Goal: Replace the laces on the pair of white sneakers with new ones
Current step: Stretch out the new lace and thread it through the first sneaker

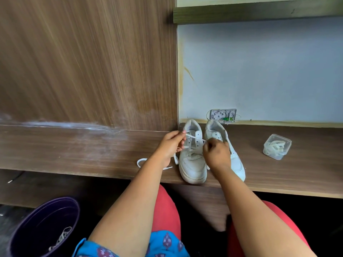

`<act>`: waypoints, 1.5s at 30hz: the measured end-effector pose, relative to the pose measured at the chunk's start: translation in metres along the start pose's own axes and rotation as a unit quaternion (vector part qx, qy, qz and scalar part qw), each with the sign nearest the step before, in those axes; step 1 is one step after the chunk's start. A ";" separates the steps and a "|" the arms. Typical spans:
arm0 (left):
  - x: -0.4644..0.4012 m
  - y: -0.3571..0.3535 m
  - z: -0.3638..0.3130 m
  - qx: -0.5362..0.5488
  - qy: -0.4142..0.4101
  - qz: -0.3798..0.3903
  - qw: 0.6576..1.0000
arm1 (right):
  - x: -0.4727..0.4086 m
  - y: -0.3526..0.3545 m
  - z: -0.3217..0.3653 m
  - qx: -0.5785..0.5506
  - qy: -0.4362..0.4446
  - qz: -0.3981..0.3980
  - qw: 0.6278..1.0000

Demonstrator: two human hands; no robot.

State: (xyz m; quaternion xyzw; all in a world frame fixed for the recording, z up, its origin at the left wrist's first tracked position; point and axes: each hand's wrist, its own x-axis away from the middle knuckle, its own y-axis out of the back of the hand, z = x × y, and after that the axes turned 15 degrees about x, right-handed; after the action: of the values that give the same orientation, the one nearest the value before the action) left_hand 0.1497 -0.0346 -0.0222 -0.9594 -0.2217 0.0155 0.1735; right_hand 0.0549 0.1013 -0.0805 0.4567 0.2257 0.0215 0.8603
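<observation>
i'm looking down at a brown wood-grain desk (83,145) with a tall panel of the same laminate rising at the far left and a pale blue wall (259,71) at the far right, a shelf edge running across above it. a small open wiring box (223,115) sits low on that wall. on the floor at near left stands a dark purple bin (44,227) with a tangle of old lace (61,238) inside. at the right of the desk is a clear plastic container (277,146) holding coiled white laces.

the two white sneakers stand side by side near the desk's front edge, toes toward me. the left sneaker (192,154) has a white lace (194,137) crossing its upper eyelets; my left hand (169,147) pinches one end of it, and my right hand (216,154) pinches the other end beside the tongue. loose lace loops lie on the desk left of the shoe.

the right sneaker (235,156) is partly hidden behind my right hand and wrist, so i cannot tell how it is laced.
</observation>
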 end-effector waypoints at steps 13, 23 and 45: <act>-0.006 0.006 -0.027 0.302 -0.129 -0.107 0.939 | 0.032 0.017 0.051 -0.412 0.039 0.416 0.810; -0.016 0.013 -0.007 0.006 -0.255 -0.118 0.960 | -0.005 0.015 0.007 0.166 0.005 0.222 0.961; -0.023 -0.002 0.018 -0.192 -0.096 -0.006 0.977 | 0.000 0.022 0.022 -0.107 0.221 -0.025 0.969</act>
State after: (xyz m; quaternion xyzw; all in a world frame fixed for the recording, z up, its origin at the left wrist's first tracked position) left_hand 0.1261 -0.0375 -0.0393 -0.9674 -0.2424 0.0637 -0.0356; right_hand 0.0671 0.0971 -0.0525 0.3398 0.4177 0.1239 0.8335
